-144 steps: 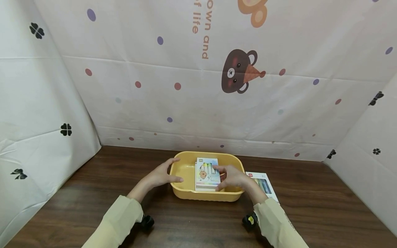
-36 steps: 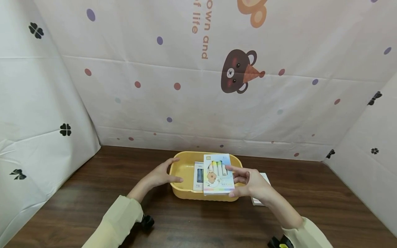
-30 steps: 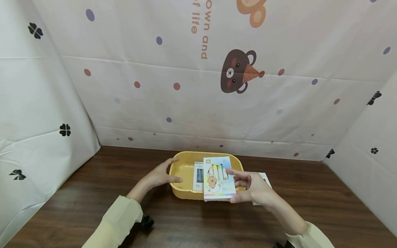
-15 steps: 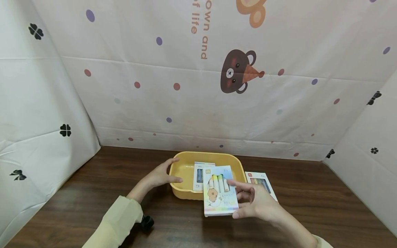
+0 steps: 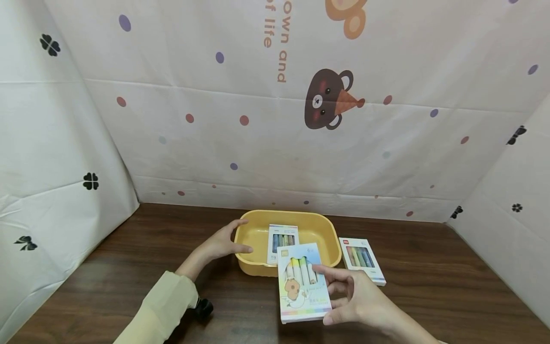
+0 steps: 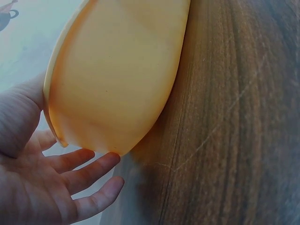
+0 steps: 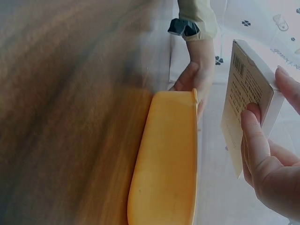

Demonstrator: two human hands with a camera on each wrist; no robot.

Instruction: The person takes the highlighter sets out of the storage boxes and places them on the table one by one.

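Note:
My right hand (image 5: pixel 358 296) pinches a white box of markers (image 5: pixel 301 296) by its right edge, thumb at the lower corner. The box is printed with pens and a small bear, and is raised in front of the basin. Its back, with a barcode and printed text, shows in the right wrist view. My left hand (image 5: pixel 221 242) grips the left end of a yellow plastic basin (image 5: pixel 258 271), with fingers (image 6: pixel 96 171) against its outer wall. Inside the basin lies a white windowed box of coloured sticks (image 5: pixel 281 239), partly hidden behind the marker box.
Another white windowed box (image 5: pixel 363 263) of coloured sticks lies on the brown wooden table (image 5: pixel 240 315), just right of the basin. A white printed cloth (image 5: pixel 275 157) hangs behind the table and along both sides.
My right hand has lifted the marker box out of the basin and drawn it toward me, uncovering the box beneath it. My left hand and the basin stay in place.

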